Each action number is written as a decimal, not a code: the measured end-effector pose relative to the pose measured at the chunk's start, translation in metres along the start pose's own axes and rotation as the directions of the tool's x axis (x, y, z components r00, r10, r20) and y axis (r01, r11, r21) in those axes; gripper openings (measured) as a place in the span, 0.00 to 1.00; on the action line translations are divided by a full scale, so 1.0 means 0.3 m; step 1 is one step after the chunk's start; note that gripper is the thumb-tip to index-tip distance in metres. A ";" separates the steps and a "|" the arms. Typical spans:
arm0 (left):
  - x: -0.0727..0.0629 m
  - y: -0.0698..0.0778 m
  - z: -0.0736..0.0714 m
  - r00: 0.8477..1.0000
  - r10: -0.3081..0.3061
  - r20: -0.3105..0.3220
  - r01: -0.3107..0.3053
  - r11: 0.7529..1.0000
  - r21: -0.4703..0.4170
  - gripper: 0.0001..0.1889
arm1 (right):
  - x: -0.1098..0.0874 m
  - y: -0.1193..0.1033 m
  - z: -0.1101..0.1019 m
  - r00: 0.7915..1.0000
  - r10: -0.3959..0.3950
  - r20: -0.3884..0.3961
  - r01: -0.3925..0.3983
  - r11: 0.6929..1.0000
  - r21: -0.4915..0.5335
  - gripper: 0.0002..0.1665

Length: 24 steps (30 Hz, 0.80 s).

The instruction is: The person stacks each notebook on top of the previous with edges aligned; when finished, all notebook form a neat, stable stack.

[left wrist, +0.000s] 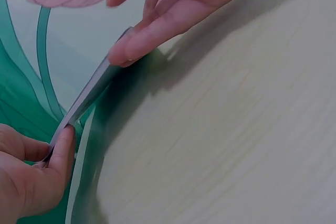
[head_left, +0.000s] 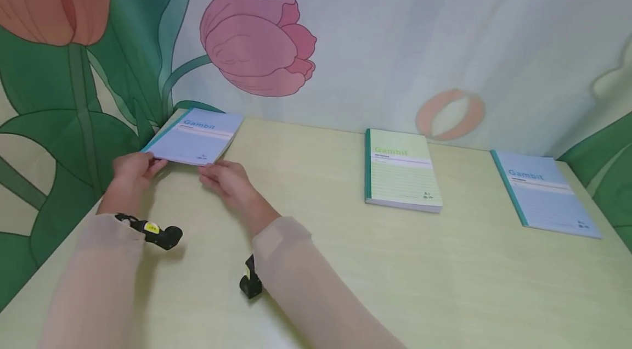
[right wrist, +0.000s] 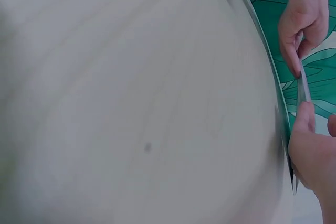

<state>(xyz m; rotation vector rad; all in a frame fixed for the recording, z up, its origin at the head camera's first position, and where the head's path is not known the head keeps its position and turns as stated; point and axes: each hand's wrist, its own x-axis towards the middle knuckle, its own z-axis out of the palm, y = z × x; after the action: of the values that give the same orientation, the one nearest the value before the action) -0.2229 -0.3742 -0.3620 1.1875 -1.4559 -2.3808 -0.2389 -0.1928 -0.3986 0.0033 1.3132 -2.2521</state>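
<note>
A blue "Gambit" notebook (head_left: 197,138) with a teal spine is held at the far left of the table, its near edge raised off the surface. My left hand (head_left: 132,169) pinches the near left corner between thumb and fingers, which the left wrist view shows edge-on. At the near right corner my right hand (head_left: 229,181) touches the edge with nearly straight fingers (left wrist: 157,35); its thumb is apart from the notebook in that view. The right wrist view shows the notebook as a thin strip between my left hand (right wrist: 304,24) and right hand (right wrist: 312,153).
A thicker green notebook (head_left: 402,176), apparently a stack, lies right of centre. Another blue notebook (head_left: 545,192) lies near the right edge of the pale table (head_left: 326,261). A curtain (head_left: 365,36) printed with flowers hangs right behind the table.
</note>
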 end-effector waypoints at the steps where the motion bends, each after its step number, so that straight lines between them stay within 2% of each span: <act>1: -0.002 -0.008 0.002 1.000 0.000 0.009 0.000 1.000 -0.007 0.31 | 0.002 0.000 -0.001 1.000 0.000 -0.013 0.000 1.000 0.007 0.17; 8: -0.030 -0.050 0.021 0.997 0.020 0.073 -0.016 0.998 -0.054 0.29 | 0.007 -0.014 -0.017 0.994 -0.054 -0.099 0.048 0.997 -0.062 0.12; 14: -0.048 -0.068 0.025 0.998 0.019 0.065 -0.014 0.997 -0.073 0.27 | 0.004 -0.020 -0.033 0.991 -0.090 -0.097 0.077 0.989 -0.128 0.14; 20: -0.063 -0.077 0.042 0.997 0.042 0.069 -0.036 0.995 -0.092 0.27 | -0.010 -0.040 -0.043 0.987 -0.144 -0.075 0.117 0.951 -0.286 0.15; 24: -0.066 -0.084 0.045 0.996 0.060 0.070 -0.051 0.991 -0.122 0.26 | -0.015 -0.052 -0.045 0.986 -0.157 -0.063 0.128 0.936 -0.327 0.16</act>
<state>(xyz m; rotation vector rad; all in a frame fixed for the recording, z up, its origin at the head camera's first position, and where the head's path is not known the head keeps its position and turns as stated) -0.2110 -0.3421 -0.3677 1.0288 -1.3257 -2.4597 -0.2454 -0.1738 -0.3921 -0.1138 1.7684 -2.1474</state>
